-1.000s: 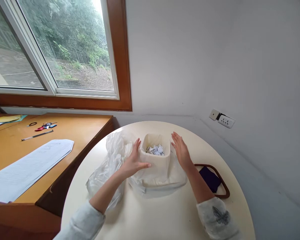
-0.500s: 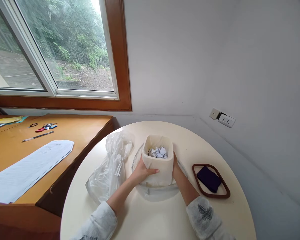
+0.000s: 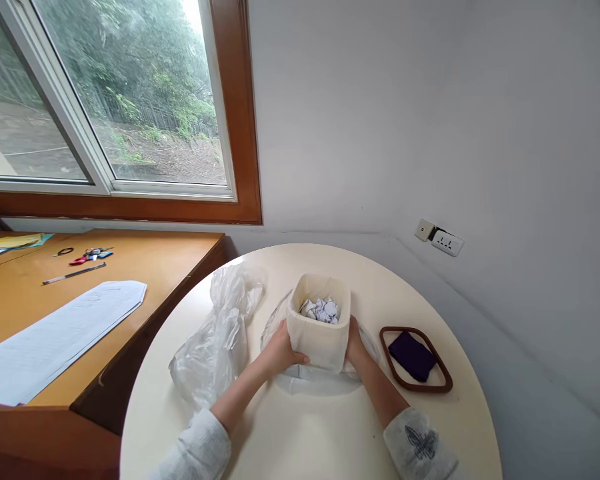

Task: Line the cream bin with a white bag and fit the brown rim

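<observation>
A small cream waste bin (image 3: 317, 345) stands at the middle of the round table, with crumpled white paper (image 3: 322, 311) inside. My left hand (image 3: 281, 349) grips its left side, thumb across the front wall. Against the right side presses my right hand (image 3: 355, 341), its fingers partly hidden behind the bin. Thin clear plastic (image 3: 307, 385) is spread around and below the bin; whether the base touches it I cannot tell. To the left lies a crumpled clear plastic bag (image 3: 213, 350).
On the right, a brown rounded frame (image 3: 443, 367) surrounds a folded dark purple cloth (image 3: 413, 357). At left, a wooden desk (image 3: 180, 257) holds paper sheets (image 3: 75, 333), a pen (image 3: 75, 273) and keys (image 3: 93, 255). A wall socket (image 3: 447, 243) sits behind the round table (image 3: 300, 440).
The bin has shifted slightly to the right, with both hands still on it. My left thumb sits lower on the front wall. The view has turned a little.
</observation>
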### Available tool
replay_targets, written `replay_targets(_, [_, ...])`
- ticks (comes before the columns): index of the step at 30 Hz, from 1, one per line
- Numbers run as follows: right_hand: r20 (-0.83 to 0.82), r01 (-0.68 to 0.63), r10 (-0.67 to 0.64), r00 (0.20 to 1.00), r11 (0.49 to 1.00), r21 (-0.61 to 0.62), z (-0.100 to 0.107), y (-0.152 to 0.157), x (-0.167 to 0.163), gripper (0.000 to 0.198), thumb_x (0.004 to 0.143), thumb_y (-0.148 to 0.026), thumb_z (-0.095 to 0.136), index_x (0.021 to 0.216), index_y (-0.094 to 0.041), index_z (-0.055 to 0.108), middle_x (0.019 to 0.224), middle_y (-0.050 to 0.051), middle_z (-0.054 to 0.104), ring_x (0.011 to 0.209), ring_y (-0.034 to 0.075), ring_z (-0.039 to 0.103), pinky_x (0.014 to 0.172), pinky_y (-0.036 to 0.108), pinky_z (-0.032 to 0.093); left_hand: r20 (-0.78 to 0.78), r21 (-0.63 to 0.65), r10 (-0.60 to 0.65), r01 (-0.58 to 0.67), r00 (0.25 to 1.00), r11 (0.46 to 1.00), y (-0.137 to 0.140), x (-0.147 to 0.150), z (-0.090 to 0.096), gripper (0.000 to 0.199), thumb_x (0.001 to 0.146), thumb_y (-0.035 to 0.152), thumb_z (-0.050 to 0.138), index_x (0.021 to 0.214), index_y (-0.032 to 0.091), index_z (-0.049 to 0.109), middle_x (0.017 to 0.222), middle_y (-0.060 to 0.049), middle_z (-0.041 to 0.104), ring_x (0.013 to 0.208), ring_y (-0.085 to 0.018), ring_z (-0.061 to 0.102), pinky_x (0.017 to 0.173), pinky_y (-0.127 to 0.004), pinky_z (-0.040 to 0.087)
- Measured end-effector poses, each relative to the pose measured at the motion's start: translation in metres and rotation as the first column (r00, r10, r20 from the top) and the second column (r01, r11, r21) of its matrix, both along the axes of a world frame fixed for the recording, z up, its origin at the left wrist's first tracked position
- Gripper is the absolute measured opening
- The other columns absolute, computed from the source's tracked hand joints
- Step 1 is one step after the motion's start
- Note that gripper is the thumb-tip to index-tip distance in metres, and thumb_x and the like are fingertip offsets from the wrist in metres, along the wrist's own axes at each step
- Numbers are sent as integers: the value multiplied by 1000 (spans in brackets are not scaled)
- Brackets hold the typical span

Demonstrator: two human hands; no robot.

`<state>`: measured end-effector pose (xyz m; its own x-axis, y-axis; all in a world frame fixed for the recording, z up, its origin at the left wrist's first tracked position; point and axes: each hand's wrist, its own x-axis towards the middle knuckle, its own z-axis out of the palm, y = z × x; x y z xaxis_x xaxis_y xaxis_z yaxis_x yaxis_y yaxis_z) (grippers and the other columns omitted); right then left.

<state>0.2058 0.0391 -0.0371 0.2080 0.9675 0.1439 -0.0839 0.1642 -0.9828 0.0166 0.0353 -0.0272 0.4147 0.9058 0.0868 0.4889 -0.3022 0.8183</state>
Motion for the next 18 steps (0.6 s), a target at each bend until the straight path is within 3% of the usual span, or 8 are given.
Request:
replay_targets(5, [-48,93,-93,995,996,-5,1,-6,11,32,74,-44,49,84,-18,64,90,6,68,85,22,59,75,35,47,19,51,74,-75,997,996,-21,-10,33,102,52,26,75,137,21,18,141,-13,20,132,-31,16,108,-45,20])
replay_targets(9, [-86,168,-164,983,985,31,18,4,24,32,77,-42,47,93,-20,62,103,6,65,95,21,57,83,34,43,96,85,239,-248,966,965,-48,-10,54,93,67,37,66,138,27,6,144,-10,14,134,-28,12,108,-47,19])
replay_targets(13, [-154,112,-104,983,993,46,40,21,25,42,79,-47,42,106,-19,59,111,7,62,97,20,58,81,32,46,233,28,254,-267,939,963,-64,6,47,99,67,43,67,139,28,1,146,-9,11,135,-28,10,110,-45,15])
replay_targets(18, [-214,-35,39,976,999,23,45,5,7,46,78,-55,40,92,-18,63,90,6,68,85,21,60,70,32,48,436,-48,97,-85,895,995,-60,27,34,113,61,51,69,139,25,-8,148,-10,9,135,-28,12,110,-39,19])
